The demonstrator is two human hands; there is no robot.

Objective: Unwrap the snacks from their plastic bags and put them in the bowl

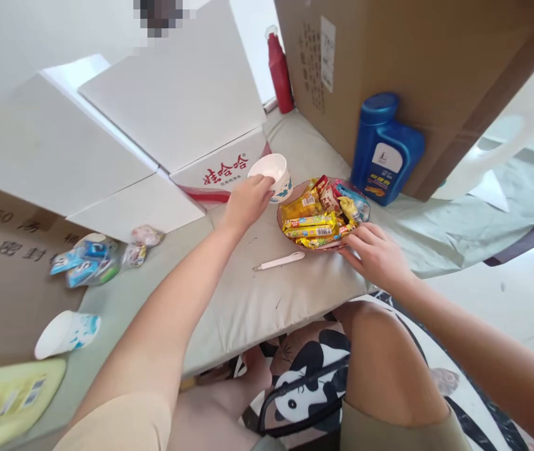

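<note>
The work looks partway through: the paper cup (pixel 282 188) is in the left hand (pixel 249 202) and not yet let go, while the dish (pixel 316 249) is well filled with packets (pixel 311 220) and the right hand (pixel 375 255) is at its near right rim. A second cup (pixel 68 334) lies far over on the left, held by neither hand.

The left fingers and thumb pinch the near wall of the paper cup. The right fingers lie close together at the dish; their tips are partly hidden, so I cannot tell whether they pinch the rim or merely rest there.

The paper cup sits just left of the dish's far side, white with a blue-green pattern, mouth tipped toward the viewer. The dish is reddish and scallop-edged, its packets mostly yellow.
</note>
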